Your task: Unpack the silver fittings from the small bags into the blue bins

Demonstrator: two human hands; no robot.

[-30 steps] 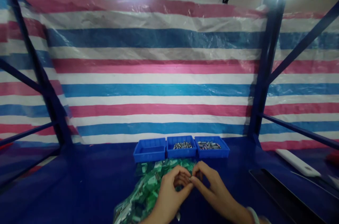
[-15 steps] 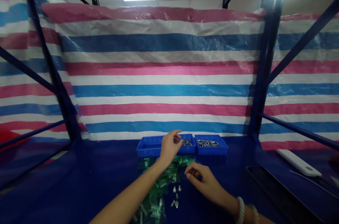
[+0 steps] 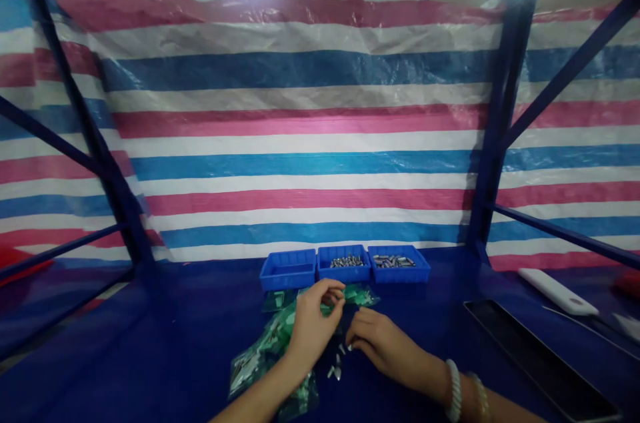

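My left hand (image 3: 317, 319) is above the green-tinted plastic bags (image 3: 273, 336), its thumb and fingertips brought together; whatever they pinch is too small to name. To its right, my right hand (image 3: 383, 346) is low over the blue tabletop with curled fingers. A tiny bright spot shows at its thumb tip, but I cannot make out what it is. Between and below the hands lie several small silvery metal parts (image 3: 337, 369). The clear bags hold many small pale pieces.
Behind the hands stand three blue bins: a left bin (image 3: 289, 279) with nothing visible inside, a middle bin (image 3: 345, 274) and a right bin (image 3: 400, 274), both holding small metal parts. At right lie a black flat device (image 3: 535, 356) and a white device (image 3: 557, 291). Blue rack posts (image 3: 493, 163) flank the table.
My left hand has come back from the middle bin toward me, near my right hand. The right hand has lowered toward the loose metal parts. The view has tilted slightly.
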